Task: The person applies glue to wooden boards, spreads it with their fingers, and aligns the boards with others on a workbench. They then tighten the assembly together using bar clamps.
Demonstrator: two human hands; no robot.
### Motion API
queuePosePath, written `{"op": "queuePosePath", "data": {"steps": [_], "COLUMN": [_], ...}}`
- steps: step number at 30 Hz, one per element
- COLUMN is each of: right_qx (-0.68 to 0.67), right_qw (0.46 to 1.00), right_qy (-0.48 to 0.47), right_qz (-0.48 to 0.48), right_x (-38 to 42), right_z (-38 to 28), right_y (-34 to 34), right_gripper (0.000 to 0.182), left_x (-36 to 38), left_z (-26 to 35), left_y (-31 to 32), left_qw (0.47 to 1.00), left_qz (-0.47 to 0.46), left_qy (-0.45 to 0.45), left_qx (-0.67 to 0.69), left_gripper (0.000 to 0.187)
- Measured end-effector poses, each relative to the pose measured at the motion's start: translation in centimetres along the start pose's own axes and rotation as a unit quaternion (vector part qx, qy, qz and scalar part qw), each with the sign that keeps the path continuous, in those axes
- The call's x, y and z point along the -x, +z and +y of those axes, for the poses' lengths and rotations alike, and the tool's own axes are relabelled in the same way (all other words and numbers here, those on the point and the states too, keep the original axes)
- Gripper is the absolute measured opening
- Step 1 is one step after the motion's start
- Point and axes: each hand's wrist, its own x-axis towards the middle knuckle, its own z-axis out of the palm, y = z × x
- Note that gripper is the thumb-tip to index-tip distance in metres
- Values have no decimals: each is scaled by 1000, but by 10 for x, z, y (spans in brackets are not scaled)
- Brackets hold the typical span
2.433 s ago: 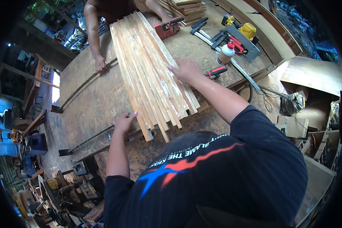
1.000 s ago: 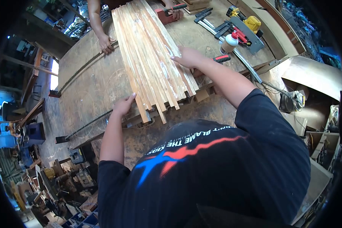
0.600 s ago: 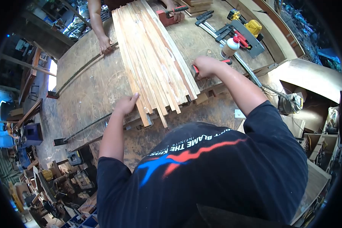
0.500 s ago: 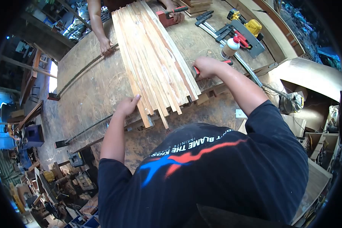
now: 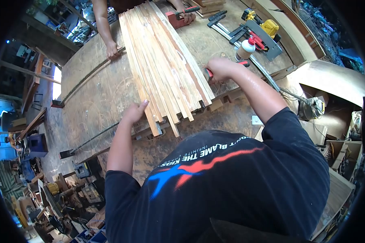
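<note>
Long pale wood strips (image 5: 162, 60) lie side by side on the workbench, their near ends uneven. At their left edge, my left hand (image 5: 134, 112) is closed round the end of a long clamp bar (image 5: 95, 138), thumb up against the outer strip; its other fingers are mostly hidden. To the right of the strips, my right hand (image 5: 221, 69) is wrapped round a red and black clamp handle (image 5: 209, 73). Under the strips' near ends, a dark piece of metal (image 5: 202, 104) shows.
Across the workbench (image 5: 97, 97), a co-worker's hand (image 5: 112, 50) holds another clamp bar (image 5: 85, 77); their other hand (image 5: 188, 18) is at a red clamp (image 5: 176, 20). A glue bottle (image 5: 245, 49), yellow-black tools (image 5: 269, 28) and bar clamps (image 5: 221, 27) lie at the right.
My right hand has shifted and turned slightly with the clamp handle. My left hand has moved very slightly left; the strips look unmoved.
</note>
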Motion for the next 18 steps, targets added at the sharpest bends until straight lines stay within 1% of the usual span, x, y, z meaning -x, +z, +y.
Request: {"op": "queuePosePath", "data": {"steps": [3,6,9,12,15,18], "right_qx": [-19,-25,-23,-45,-75,-102], "right_qw": [1000,1000,1000,999,997,994], "right_qy": [1,-4,-12,16,-27,18], "right_qz": [-1,-3,3,-10,-3,-42], "right_x": [1,-2,-11,-9,-11,-16], "right_z": [1,2,9,9,12,13], "right_y": [0,2,17,16,15,-1], "right_gripper": [38,37,39,43,67,94], "left_x": [-2,-1,5,3,2,-14], "left_z": [-2,0,11,6,4,-16], "left_y": [1,0,-3,6,2,-2], "left_qw": [1000,1000,999,1000,998,997], "left_qz": [2,3,-4,16,-4,-21], "left_qy": [11,13,3,-7,-5,41], "left_qx": [15,2,-42,21,61,69], "left_gripper": [91,88,83,76,72,70]}}
